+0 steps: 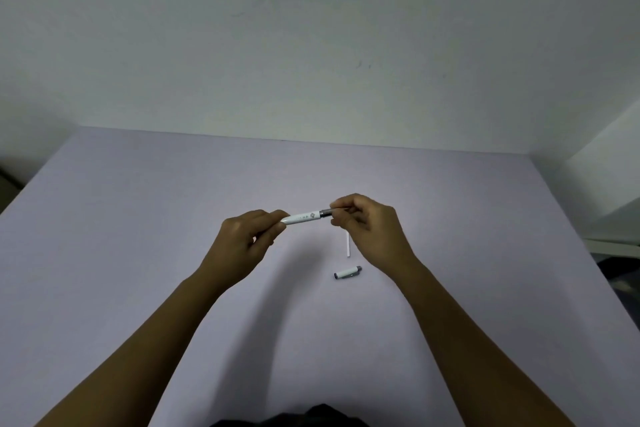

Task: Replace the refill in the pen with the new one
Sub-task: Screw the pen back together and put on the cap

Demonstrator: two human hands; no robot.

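Two hands, one pen held level at mid-frame.

The white pen barrel is pinched by the left hand; its grey front section is gripped by the right hand. Twisting is best kept coaxial, barrel steady. A thin refill and cap lie on the table just below.

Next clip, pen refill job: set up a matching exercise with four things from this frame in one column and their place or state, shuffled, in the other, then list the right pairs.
Things:
1. pen barrel
2. pen cap
3. thin white refill
4. right hand

Place or state:
A. lying on the table nearest the person
B. pinching the grey tip end of the pen
C. held above the table between both hands
D. lying on the table, partly hidden by the right hand

Pairs: 1-C, 2-A, 3-D, 4-B
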